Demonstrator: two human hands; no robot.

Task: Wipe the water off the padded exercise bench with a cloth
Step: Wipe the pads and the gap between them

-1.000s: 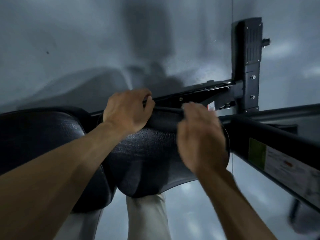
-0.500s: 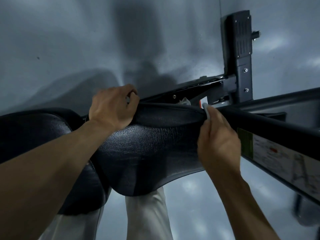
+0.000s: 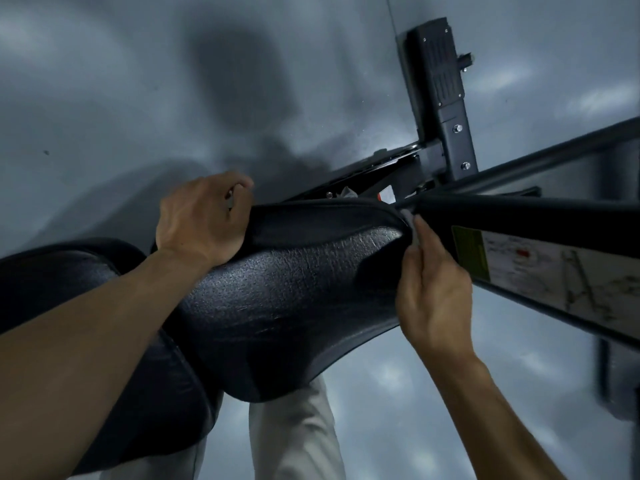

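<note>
Over at the far end of the padded bench [image 3: 294, 299], hard up against the black frame bar [image 3: 554, 244] with the label on it. Looks like the edge-and-seam part of the wipe rather than the big top face. Can't really make out any water on the textured vinyl from this angle, so wouldn't trust the eye. Better to go by feel and cover the whole rim. Left hand [image 3: 201, 223] clenched over the far left corner of the pad, fingers curled round the lip. Good for bracing, so lean on that and hold the pad firm while wiping. Right hand [image 3: 433, 299] pinching the cloth [image 3: 409, 221] at the fingertips, pressed to the right-hand edge of the pad just beside the bar. Only a pale sliver of cloth on show; can't tell whether bunched up or tucked behind the fingers. Would shake out a bit more of it if possible, to avoid just smearing things around with a soaked little wad. Then run it along the seam in one slow pass towards the left hand, pressing into the groove under the lip, a likely spot for drips. Mind the knuckles in that narrow gap between pad and bar. Flip to a dry face afterwards and finish on the top.
</note>
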